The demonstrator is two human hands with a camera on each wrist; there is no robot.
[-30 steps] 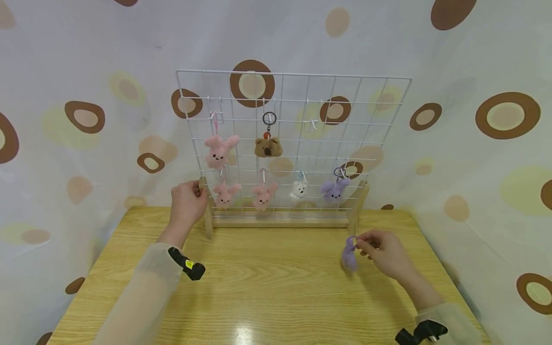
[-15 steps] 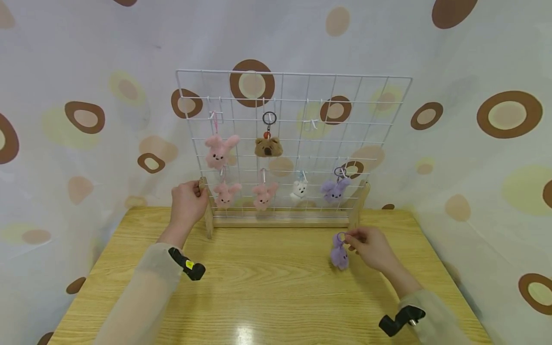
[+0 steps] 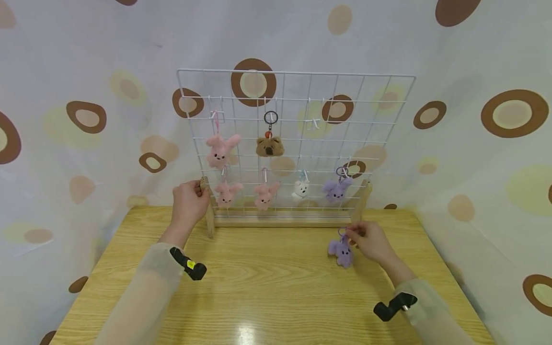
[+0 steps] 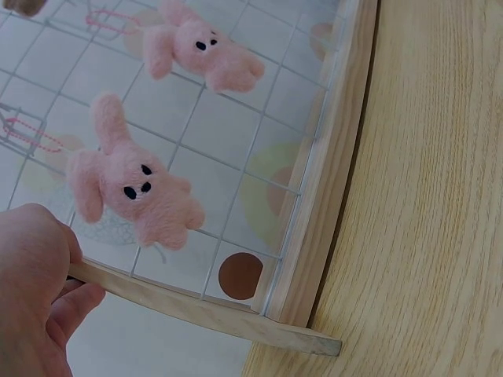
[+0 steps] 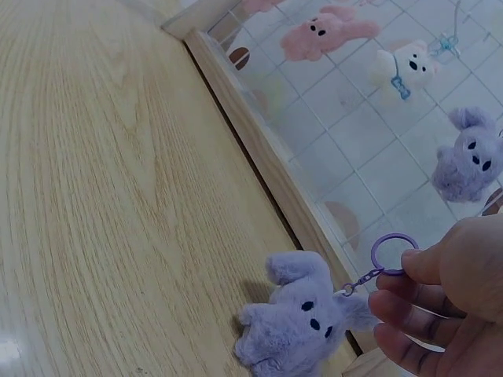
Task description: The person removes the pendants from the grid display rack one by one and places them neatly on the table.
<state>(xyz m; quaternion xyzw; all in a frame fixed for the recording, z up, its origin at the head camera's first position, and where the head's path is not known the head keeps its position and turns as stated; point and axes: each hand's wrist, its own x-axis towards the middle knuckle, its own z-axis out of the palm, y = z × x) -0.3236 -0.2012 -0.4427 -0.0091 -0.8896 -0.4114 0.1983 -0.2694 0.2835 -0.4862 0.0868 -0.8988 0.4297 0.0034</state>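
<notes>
My left hand (image 3: 189,201) grips the left wooden upright (image 4: 196,308) of the stand, thumb and fingers on either side of it. My right hand (image 3: 372,241) pinches the purple ring (image 5: 394,254) of a plush bunny keychain (image 5: 295,322), which dangles just above the table in front of the stand's right foot. On the white wire grid rack (image 3: 297,73), a second purple bunny (image 3: 337,189) hangs above that hand. Beside it in the lower row are a white bear (image 3: 301,189) and two pink bunnies, one of them a pink bunny (image 3: 266,195) near the middle.
Higher up hang a larger pink bunny (image 3: 221,151) and a brown bear head (image 3: 270,146) on a black ring. A bare white hook (image 3: 313,124) sits right of them. The wooden table (image 3: 241,287) runs up to a patterned cloth backdrop (image 3: 86,158).
The right hand has moved left and slightly toward the rack with the purple bunny keychain, whose face has swung toward the head view. The left hand stays on the upright.
</notes>
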